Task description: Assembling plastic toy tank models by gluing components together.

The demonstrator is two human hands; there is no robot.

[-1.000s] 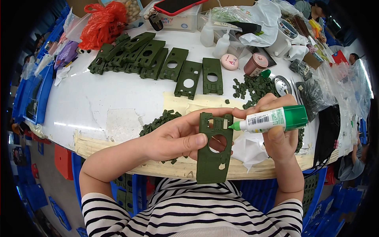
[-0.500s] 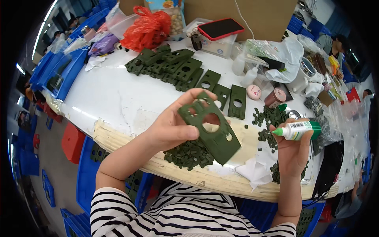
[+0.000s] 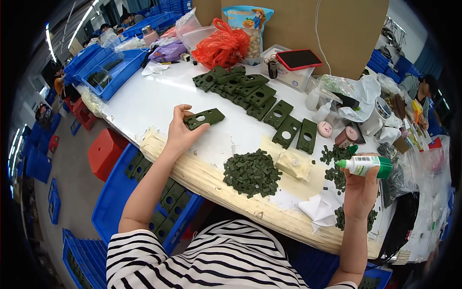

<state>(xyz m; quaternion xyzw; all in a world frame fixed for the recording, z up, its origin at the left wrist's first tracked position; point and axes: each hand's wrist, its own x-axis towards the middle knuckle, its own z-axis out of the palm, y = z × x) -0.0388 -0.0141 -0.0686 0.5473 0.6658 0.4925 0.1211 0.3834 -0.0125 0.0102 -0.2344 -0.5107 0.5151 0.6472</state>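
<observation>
The left hand [image 3: 180, 132] pinches a green perforated plate [image 3: 204, 118], apparently just above the table [image 3: 144, 103], long axis pointing right toward the right hand [image 3: 361, 190] gripping a glue bottle [image 3: 364, 165].

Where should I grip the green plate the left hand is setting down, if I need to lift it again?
Pinch the green plate at its near short end, coming from the left, where the left hand holds it. It lies flat, thin and long; that end is free, away from the plate row.
</observation>
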